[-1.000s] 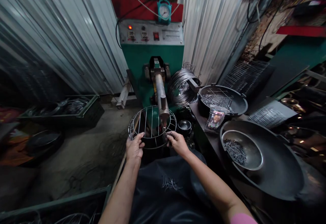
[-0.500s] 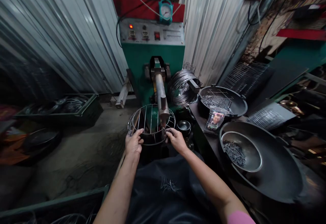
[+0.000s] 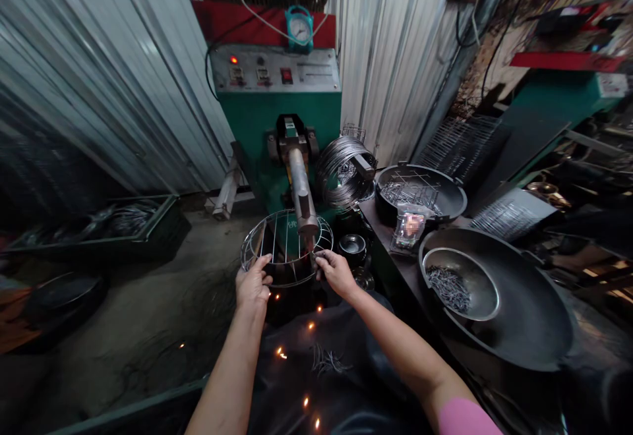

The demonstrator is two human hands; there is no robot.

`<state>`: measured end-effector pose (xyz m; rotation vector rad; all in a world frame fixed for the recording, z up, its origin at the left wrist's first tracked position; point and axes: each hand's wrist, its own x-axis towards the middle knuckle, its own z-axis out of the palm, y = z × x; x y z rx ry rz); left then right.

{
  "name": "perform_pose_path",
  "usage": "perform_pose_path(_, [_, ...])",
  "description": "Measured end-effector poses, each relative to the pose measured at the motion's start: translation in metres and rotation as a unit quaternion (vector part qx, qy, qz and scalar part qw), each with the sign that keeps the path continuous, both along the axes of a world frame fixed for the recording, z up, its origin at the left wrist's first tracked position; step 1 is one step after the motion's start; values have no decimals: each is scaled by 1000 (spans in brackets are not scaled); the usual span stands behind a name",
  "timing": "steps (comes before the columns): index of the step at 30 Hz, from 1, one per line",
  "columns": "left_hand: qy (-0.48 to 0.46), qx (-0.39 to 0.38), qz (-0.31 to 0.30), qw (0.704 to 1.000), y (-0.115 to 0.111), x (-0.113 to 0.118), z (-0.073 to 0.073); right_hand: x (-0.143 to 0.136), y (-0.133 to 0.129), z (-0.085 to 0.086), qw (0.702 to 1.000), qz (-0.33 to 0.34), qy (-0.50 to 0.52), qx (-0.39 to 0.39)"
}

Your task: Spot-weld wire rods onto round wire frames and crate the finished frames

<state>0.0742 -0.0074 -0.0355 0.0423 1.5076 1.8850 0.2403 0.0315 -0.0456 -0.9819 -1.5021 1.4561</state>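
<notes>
A round wire rack (image 3: pixel 274 240) with two rings and cross wires sits under the upper arm (image 3: pixel 299 174) of a green welding machine. My left hand (image 3: pixel 253 283) pinches its near-left rim, thumb on top and fingers below. At the near-right rim, just below the electrode tip (image 3: pixel 308 226), my right hand (image 3: pixel 336 271) is closed in a pinch; what lies between those fingertips is too small to make out. Orange sparks (image 3: pixel 311 325) fly below the rack and over the dark apron (image 3: pixel 277 382). Short bent wire pieces (image 3: pixel 327 359) lie on the apron at my lap.
On the right bench, a large black pan (image 3: pixel 534 310) holds a metal bowl (image 3: pixel 487 270) of short wire pieces. Behind it stands a smaller pan (image 3: pixel 457 201) with wire parts. A wire coil (image 3: pixel 341 171) hangs beside the machine. Green crates (image 3: pixel 171 214) stand left.
Sparks have appeared below the rack and over the apron. The view has shifted slightly, so the machine sits further left and lower. Both hands keep their places at the rack.
</notes>
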Motion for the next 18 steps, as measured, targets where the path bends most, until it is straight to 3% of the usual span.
perform_pose_path(7, [-1,-6,2,1000,0,8,4,-1,4,1,1000,-17,-18,15])
perform_pose_path(11, [-39,-16,1,999,-5,10,2,32,-6,-6,997,-73,-19,26])
perform_pose_path(14, [-72,-24,-44,996,-11,1,4,86,-28,-33,989,-88,-109,52])
perform_pose_path(18, [-106,-99,-114,983,-9,-22,8,143,-65,-80,977,-6,-201,-74])
